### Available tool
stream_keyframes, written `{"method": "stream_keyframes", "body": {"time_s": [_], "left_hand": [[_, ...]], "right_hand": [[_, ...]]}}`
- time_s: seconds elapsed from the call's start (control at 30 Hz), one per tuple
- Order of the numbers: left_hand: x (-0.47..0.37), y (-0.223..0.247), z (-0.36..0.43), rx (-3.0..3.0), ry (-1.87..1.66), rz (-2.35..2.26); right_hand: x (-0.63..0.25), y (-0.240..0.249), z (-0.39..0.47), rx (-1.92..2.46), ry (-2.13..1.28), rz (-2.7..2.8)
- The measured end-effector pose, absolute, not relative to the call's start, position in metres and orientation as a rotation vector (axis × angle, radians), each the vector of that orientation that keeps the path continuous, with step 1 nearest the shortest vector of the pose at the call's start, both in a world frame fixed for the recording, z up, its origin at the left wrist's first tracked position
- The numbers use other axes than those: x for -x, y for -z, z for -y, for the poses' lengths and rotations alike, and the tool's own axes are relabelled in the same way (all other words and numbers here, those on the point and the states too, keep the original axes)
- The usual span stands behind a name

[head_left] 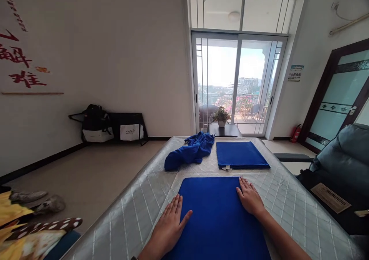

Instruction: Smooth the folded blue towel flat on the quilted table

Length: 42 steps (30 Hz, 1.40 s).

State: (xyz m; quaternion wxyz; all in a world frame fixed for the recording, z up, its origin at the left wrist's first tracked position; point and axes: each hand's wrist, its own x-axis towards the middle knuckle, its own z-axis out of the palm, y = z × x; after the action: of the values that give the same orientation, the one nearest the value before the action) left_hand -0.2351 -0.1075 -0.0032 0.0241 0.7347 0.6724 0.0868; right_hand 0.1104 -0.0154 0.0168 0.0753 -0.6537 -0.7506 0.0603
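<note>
Blue cloth (216, 221), one: flat before me on the quilted silver cover (123, 217), near edge out of frame. Probably light, soft, pliable, not fragile; best held by two corners or along both side edges. My left hand (170, 222): open, laid on its left edge, gripping nothing. My right hand (250, 197): open, flat by its far right corner, gripping nothing. Beyond: folded blue cloth (242, 154), one, white tag (227, 168); crumpled blue cloth (191, 153), one, to its left.

Head cam looks fwd/dn, close abv quilted cover (138, 198).
</note>
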Motion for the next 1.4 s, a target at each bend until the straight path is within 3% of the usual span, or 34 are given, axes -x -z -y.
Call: {"method": "stream_keyframes", "body": {"time_s": [0.33,0.6,0.87,1.1,1.4], "left_hand": [[0.219,0.008,0.105,-2.299,-0.394,-2.141],[0.095,-0.022,0.088,-2.721,-0.511,-1.526],[0.013,-0.014,0.008,-2.711,-0.544,-1.511],[0.056,-0.006,0.000,-2.654,-0.458,-1.682],[0.185,-0.003,-0.004,-2.395,-0.329,-2.083]], "right_hand": [[-0.110,-0.021,0.017,1.932,-0.232,2.205],[-0.112,-0.022,0.020,1.888,-0.262,2.185],[-0.117,-0.013,0.017,1.831,-0.201,2.296],[-0.113,-0.017,0.016,1.891,-0.249,2.206],[-0.112,-0.020,0.017,1.908,-0.238,2.195]]}}
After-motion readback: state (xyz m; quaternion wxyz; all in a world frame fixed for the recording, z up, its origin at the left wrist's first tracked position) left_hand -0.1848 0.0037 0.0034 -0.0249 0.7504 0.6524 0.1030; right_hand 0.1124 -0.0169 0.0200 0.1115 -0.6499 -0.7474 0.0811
